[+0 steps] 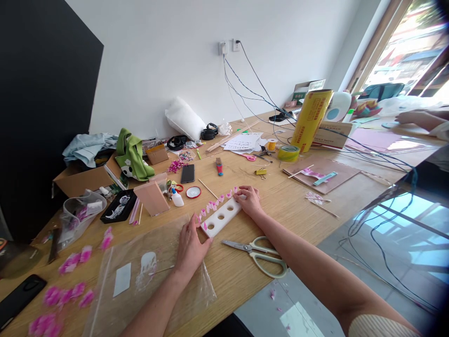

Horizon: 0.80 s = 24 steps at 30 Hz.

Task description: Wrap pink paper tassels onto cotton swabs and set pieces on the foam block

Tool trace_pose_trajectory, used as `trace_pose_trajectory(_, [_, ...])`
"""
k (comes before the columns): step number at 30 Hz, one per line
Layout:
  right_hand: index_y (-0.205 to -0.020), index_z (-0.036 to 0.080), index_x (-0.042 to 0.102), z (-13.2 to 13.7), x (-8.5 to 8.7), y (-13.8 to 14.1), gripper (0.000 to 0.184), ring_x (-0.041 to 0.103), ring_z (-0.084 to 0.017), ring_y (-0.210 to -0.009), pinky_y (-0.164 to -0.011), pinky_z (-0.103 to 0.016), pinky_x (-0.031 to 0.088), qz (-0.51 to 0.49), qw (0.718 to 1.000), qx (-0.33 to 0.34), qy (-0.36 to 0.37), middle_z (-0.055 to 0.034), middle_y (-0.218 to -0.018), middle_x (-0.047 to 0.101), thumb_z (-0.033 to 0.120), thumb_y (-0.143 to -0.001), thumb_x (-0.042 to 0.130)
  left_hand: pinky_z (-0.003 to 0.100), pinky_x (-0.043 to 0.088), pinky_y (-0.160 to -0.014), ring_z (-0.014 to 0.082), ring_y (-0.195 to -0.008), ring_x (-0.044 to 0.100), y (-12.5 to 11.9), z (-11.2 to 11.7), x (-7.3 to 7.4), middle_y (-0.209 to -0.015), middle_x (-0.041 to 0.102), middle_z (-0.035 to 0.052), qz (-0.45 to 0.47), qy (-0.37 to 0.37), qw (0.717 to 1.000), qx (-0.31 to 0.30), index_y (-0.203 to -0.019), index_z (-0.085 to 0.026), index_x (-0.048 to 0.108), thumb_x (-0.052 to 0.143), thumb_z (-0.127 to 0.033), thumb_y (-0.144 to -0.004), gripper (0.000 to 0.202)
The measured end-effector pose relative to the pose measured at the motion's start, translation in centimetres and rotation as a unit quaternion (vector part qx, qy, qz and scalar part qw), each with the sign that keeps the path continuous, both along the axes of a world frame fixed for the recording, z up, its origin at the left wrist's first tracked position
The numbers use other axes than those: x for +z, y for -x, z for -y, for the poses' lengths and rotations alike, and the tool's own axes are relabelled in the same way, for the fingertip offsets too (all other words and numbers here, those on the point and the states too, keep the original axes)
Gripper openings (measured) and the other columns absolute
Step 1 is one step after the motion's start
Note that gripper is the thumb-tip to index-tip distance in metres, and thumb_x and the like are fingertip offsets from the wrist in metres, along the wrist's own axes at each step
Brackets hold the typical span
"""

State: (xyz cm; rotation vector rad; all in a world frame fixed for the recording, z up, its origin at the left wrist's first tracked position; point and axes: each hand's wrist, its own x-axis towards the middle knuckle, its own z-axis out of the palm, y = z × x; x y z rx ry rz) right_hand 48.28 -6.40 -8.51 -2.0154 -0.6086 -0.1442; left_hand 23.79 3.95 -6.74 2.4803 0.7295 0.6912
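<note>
A white foam strip [221, 216] with a row of round holes lies on the wooden table [291, 210], with small pink pieces [214, 204] lined along its far edge. My left hand [191, 245] grips the strip's near left end, thumb on its front and fingers curled. My right hand [249, 200] is closed over the strip's far right end, fingers pressing down by the pink pieces. Both forearms reach in from the bottom of the view.
Scissors [257, 252] lie just in front of the strip. A clear plastic bag [147, 276] sits under my left wrist; pink flowers [70, 281] scatter at left. A phone [187, 173], glue bottle [177, 198], yellow roll [311, 120] and cables [368, 150] crowd the far table. Another person's arm [421, 120] is at right.
</note>
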Motion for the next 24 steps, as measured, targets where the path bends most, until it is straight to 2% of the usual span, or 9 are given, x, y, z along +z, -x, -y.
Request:
trace_pose_trajectory(11, [-0.071, 0.028, 0.075, 0.24, 0.15, 0.08, 0.009, 0.039, -0.032, -0.120, -0.098, -0.051, 0.034, 0.005, 1.000, 0.018, 0.003, -0.0057, -0.119, 0.062, 0.033, -0.075, 0.068, 0.049, 0.045, -0.099, 0.0321, -0.115, 0.057, 0.02, -0.04, 0.14, -0.113, 0.065, 0.0134, 0.002, -0.002, 1.000, 0.001, -0.139, -0.014, 0.036, 0.075, -0.019, -0.067, 0.082])
trace_pose_trajectory(18, [-0.071, 0.028, 0.075, 0.24, 0.14, 0.03, 0.009, 0.039, -0.033, -0.120, -0.099, -0.051, 0.034, 0.005, 1.000, 0.021, 0.001, -0.0063, -0.118, 0.063, 0.033, -0.074, 0.069, 0.050, 0.045, -0.100, 0.0323, -0.115, 0.057, 0.05, 0.00, 0.31, -0.114, 0.065, 0.0125, 0.004, 0.003, 1.000, -0.002, -0.139, -0.016, 0.037, 0.074, -0.019, -0.067, 0.081])
trace_pose_trajectory(24, [-0.070, 0.027, 0.074, 0.20, 0.14, 0.01, 0.009, 0.041, -0.032, -0.119, -0.100, -0.052, 0.033, 0.006, 1.000, 0.024, -0.002, -0.0064, -0.114, 0.064, 0.032, -0.075, 0.068, 0.049, 0.046, -0.099, 0.0317, -0.114, 0.057, 0.03, 0.01, 0.32, -0.114, 0.066, 0.0142, -0.003, -0.001, 1.000, -0.001, -0.138, -0.012, 0.037, 0.075, -0.019, -0.067, 0.081])
